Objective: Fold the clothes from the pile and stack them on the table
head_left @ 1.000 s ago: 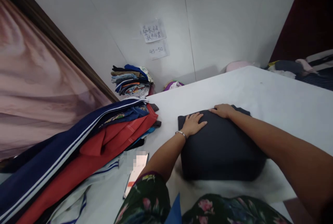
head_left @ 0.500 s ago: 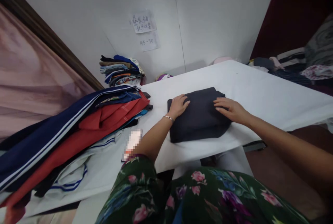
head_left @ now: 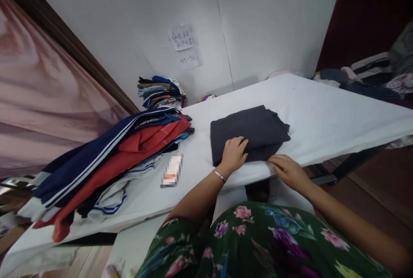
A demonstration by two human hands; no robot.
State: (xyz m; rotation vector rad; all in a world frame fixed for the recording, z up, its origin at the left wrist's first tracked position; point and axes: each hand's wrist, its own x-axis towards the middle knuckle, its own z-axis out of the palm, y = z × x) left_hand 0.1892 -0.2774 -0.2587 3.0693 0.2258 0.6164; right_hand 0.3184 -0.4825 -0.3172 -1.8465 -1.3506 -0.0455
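A dark grey folded garment (head_left: 251, 129) lies flat in a rough rectangle on the white-covered table, its right end ragged with several layers showing. My left hand (head_left: 234, 153), with a bracelet at the wrist, rests on the garment's front left part, fingers stretched out over the cloth. At the front right edge of the garment, my right hand (head_left: 287, 170) has its fingertips together in a pinch on the fabric's edge. The underside of that pinch is hidden.
Unfolded clothes, with a red garment (head_left: 142, 144) among them, are heaped on the left. Behind them stands a stack of folded clothes (head_left: 159, 93). A phone-like blurred object (head_left: 172, 170) lies nearby. More clothes (head_left: 364, 84) lie at far right. The white table (head_left: 329, 118) ends just before me.
Both hands have moved toward me, from the middle of the garment to its front edge. My right hand has gone from lying on top to pinching the edge. The view has shifted slightly.
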